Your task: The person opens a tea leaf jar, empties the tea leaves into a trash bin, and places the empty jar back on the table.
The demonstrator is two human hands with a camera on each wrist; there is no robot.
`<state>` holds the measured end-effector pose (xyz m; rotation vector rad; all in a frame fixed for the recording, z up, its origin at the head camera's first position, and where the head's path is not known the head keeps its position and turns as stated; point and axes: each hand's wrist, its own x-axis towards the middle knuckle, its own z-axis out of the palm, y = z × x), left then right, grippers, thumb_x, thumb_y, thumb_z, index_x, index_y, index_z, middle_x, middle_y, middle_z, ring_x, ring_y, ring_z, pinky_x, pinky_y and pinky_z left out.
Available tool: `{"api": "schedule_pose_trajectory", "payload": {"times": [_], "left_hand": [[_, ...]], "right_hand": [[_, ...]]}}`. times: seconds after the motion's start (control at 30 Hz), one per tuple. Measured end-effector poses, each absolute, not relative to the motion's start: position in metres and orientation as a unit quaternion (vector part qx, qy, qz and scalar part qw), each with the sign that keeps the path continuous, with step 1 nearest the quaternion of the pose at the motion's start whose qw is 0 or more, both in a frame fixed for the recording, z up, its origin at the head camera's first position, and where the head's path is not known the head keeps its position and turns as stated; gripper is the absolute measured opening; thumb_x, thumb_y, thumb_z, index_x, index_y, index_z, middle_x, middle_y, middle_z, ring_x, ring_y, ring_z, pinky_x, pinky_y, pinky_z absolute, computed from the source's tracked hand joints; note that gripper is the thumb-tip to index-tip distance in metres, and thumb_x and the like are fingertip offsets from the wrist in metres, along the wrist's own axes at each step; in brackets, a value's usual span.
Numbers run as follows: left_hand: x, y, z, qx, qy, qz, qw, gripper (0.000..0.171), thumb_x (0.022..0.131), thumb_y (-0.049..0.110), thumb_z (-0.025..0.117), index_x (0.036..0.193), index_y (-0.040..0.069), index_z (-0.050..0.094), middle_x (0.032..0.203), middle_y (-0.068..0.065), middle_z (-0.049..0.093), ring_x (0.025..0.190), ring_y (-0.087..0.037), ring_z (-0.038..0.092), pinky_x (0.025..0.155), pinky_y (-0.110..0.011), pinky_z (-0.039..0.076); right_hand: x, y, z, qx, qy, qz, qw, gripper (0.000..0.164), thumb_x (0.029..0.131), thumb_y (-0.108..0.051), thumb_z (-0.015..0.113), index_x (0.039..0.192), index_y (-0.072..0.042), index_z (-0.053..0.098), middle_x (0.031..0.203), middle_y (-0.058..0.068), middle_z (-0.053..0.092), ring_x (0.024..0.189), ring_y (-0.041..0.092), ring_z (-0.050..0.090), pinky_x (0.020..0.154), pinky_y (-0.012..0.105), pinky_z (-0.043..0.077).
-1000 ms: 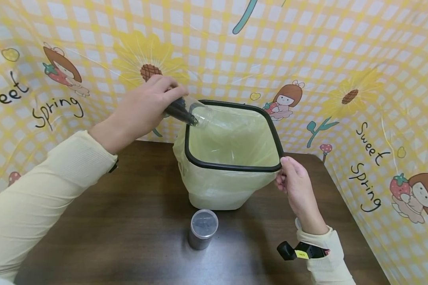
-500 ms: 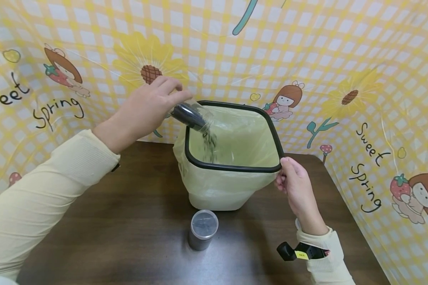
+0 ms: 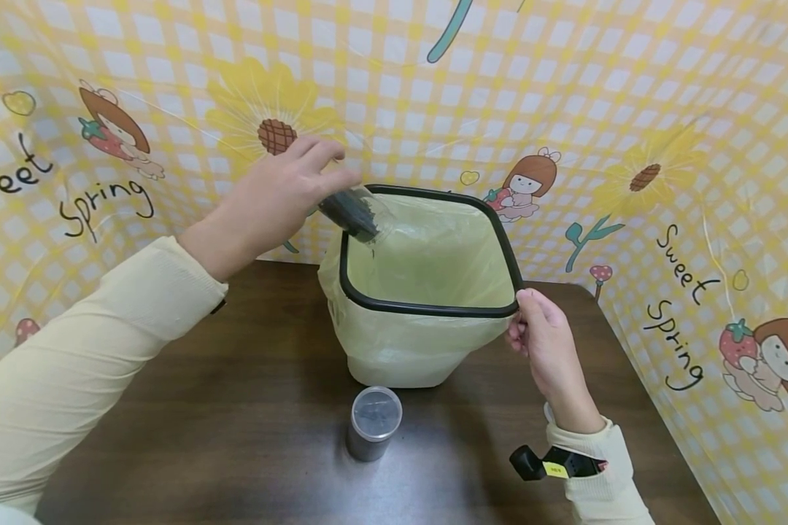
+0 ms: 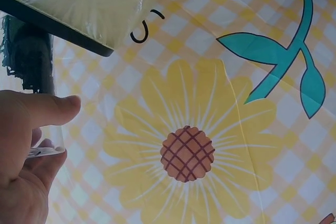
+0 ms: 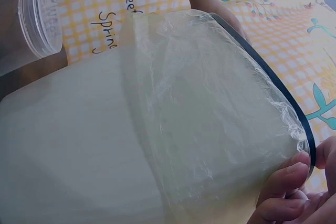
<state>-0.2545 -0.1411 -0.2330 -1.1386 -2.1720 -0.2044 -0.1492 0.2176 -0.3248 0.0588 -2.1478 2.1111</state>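
Observation:
My left hand [image 3: 279, 197] grips a clear jar [image 3: 349, 214] of dark, leafy-looking bits, tipped mouth-down over the left side of a trash can [image 3: 397, 368]. A few bits hang just below the jar's mouth. In the left wrist view, thumb and fingers wrap the base end of the jar [image 4: 29, 56]. A pale yellow bag [image 3: 427, 262] lines the can and folds over its outside under a black rim ring [image 3: 427, 309]. With thumb and fingers, my right hand [image 3: 548, 346] pinches that ring at its front right corner; the right wrist view shows the fingers [image 5: 286, 182] against the bag.
A second clear jar [image 3: 373, 430], lidded and dark inside, stands upright on the brown table [image 3: 249, 408] in front of the can. Behind and to both sides hangs a yellow checked sheet [image 3: 400, 87]. A black wrist device [image 3: 558, 463] sits on the right sleeve.
My left hand has moved slightly right with the jar. Half a second ago dark bits streamed from it into the can; now only a few show at the mouth. My right hand has stayed put.

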Motion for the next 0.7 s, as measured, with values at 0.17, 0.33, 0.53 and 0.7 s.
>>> {"api": "schedule_pose_trajectory", "payload": {"times": [0.17, 0.33, 0.53, 0.7], "left_hand": [[-0.2546, -0.1382, -0.2328, -0.441, -0.827, -0.069, 0.341, 0.041, 0.094, -0.019, 0.055, 0.123, 0.007, 0.068, 0.120, -0.021, 0.058, 0.118, -0.040, 0.053, 0.058, -0.050, 0.054], [-0.2547, -0.1373, -0.2317, -0.445, -0.825, -0.065, 0.342, 0.042, 0.094, -0.020, 0.055, 0.123, 0.007, 0.068, 0.118, -0.022, 0.057, 0.117, -0.039, 0.052, 0.057, -0.047, 0.054], [-0.2550, -0.1366, -0.2320, -0.447, -0.822, -0.069, 0.346, 0.043, 0.093, -0.021, 0.054, 0.122, 0.007, 0.068, 0.117, -0.021, 0.057, 0.116, -0.039, 0.053, 0.051, -0.045, 0.052], [-0.2555, -0.1362, -0.2321, -0.447, -0.823, -0.067, 0.344, 0.045, 0.093, -0.022, 0.053, 0.123, 0.008, 0.068, 0.119, -0.021, 0.057, 0.117, -0.039, 0.053, 0.051, -0.046, 0.052]], "right_hand": [[-0.1492, 0.2173, -0.3245, 0.017, -0.710, 0.701, 0.064, 0.037, 0.109, -0.020, 0.042, 0.074, -0.010, 0.049, 0.060, -0.002, 0.048, 0.052, 0.009, 0.044, 0.048, 0.019, 0.034], [-0.1491, 0.2175, -0.3245, 0.018, -0.711, 0.700, 0.063, 0.037, 0.109, -0.020, 0.042, 0.075, -0.010, 0.049, 0.060, -0.002, 0.048, 0.052, 0.009, 0.045, 0.048, 0.019, 0.034], [-0.1489, 0.2177, -0.3246, 0.018, -0.711, 0.700, 0.064, 0.037, 0.109, -0.021, 0.043, 0.075, -0.010, 0.050, 0.060, -0.001, 0.049, 0.052, 0.010, 0.045, 0.047, 0.019, 0.034], [-0.1488, 0.2176, -0.3245, 0.014, -0.713, 0.698, 0.065, 0.037, 0.109, -0.021, 0.043, 0.075, -0.010, 0.050, 0.060, -0.001, 0.049, 0.052, 0.010, 0.045, 0.048, 0.019, 0.035]]}}
